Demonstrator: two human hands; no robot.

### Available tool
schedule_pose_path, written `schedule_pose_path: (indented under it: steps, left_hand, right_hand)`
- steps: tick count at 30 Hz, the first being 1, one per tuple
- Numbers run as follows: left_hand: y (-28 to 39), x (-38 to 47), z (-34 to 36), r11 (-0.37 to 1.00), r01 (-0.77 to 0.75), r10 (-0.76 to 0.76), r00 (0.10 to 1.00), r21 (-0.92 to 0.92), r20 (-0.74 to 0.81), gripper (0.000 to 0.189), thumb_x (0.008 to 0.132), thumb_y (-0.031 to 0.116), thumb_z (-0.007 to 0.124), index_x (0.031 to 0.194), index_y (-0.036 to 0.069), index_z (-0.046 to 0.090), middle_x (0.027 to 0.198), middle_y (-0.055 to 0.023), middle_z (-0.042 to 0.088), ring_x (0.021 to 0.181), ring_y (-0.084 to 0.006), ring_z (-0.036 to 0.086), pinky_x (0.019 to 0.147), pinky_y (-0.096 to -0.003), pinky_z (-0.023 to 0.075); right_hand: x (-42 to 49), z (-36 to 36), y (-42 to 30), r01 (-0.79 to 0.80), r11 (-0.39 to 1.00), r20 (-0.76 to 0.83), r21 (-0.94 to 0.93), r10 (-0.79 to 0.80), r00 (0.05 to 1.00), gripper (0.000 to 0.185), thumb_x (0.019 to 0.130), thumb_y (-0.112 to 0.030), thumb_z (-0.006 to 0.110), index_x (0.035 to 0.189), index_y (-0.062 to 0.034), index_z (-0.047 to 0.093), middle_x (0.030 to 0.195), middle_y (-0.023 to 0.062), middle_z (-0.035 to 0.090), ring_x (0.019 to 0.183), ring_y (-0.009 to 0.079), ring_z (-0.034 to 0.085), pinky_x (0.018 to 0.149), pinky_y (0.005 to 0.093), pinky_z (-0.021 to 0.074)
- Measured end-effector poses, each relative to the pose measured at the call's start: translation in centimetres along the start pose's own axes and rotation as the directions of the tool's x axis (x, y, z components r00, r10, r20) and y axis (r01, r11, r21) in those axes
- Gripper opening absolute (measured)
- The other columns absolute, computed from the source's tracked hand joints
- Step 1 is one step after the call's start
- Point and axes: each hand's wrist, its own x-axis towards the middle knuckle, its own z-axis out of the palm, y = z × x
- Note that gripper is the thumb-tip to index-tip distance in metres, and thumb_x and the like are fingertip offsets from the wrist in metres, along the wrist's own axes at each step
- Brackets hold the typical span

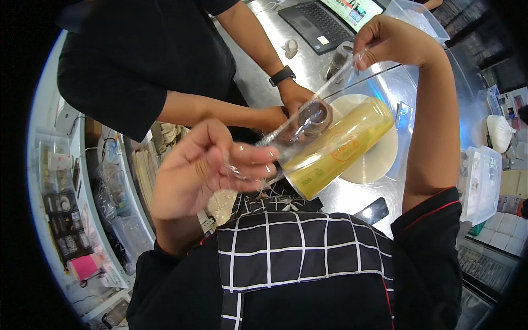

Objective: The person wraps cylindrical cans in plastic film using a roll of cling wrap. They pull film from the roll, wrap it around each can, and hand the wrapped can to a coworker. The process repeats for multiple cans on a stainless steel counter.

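Note:
A sheet of clear plastic film stretches slantwise between my two hands. My right hand, up at the top right, pinches its far end between thumb and fingers. My left hand has the near end at its thumb and fingers, the other fingers spread and partly covered by film. Beneath the film lies a yellow cylinder with orange and green printing, tilted across the view. It overlaps a round cream-coloured disc on the steel table; whether it touches the disc I cannot tell.
A co-worker's hands hold a small round container just behind the film. Further back are a laptop, a tape roll and a jar with dark contents. A phone lies nearer me. Loaded shelves line the left.

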Motion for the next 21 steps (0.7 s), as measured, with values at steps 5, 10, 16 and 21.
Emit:
schedule_pose_path:
  steps: [5,10,16,21]
  left_hand:
    - [0.2,1.8,-5.1,0.997,-0.066,0.069,0.987,0.027,-0.144,0.018,0.102,0.021,0.036,0.097,0.004,0.042,0.11,-0.0284,0.061,0.095,-0.0275,0.067,0.077,-0.033,0.0582]
    - [-2.0,5.3,-10.4,0.973,-0.089,0.176,0.884,0.214,-0.432,0.018,0.102,0.023,0.038,0.1,0.007,0.045,0.083,-0.0149,0.066,0.068,-0.0138,0.064,0.055,-0.0231,0.0487]
    - [-8.0,10.4,-14.3,0.942,0.001,0.237,0.709,0.336,-0.665,0.017,0.097,0.023,0.047,0.092,0.007,0.05,0.068,-0.0019,0.054,0.057,-0.0072,0.049,0.049,-0.022,0.0368]
    - [-11.7,11.6,-13.7,0.556,0.21,0.531,0.654,0.804,-0.538,0.033,0.087,0.032,0.063,0.094,0.004,0.047,0.065,-0.0059,0.052,0.058,-0.0168,0.052,0.054,-0.0323,0.043]
  right_hand:
    - [3.7,0.6,1.1,0.031,0.988,-0.1,-0.15,-0.047,0.994,0.034,0.067,-0.031,0.083,0.082,-0.0039,0.071,0.072,0.0016,0.066,0.068,0.0117,0.061,0.066,0.0259,0.0475]
    - [6.1,0.5,2.1,-0.171,0.974,-0.105,-0.146,0.156,0.982,0.029,0.072,-0.032,0.081,0.083,-0.0068,0.071,0.072,0.0015,0.067,0.068,0.0094,0.058,0.064,0.0276,0.0454]
    - [12.9,6.2,6.7,-0.107,0.971,-0.29,-0.212,0.042,0.956,0.041,0.07,-0.04,0.081,0.075,-0.0022,0.066,0.067,0.0043,0.063,0.064,0.0128,0.057,0.064,0.0271,0.0452]
    - [15.1,11.0,10.4,0.034,0.934,-0.421,-0.355,-0.192,0.886,0.048,0.066,-0.047,0.078,0.079,-0.0015,0.068,0.078,0.0143,0.064,0.074,0.0325,0.061,0.067,0.0382,0.0472]
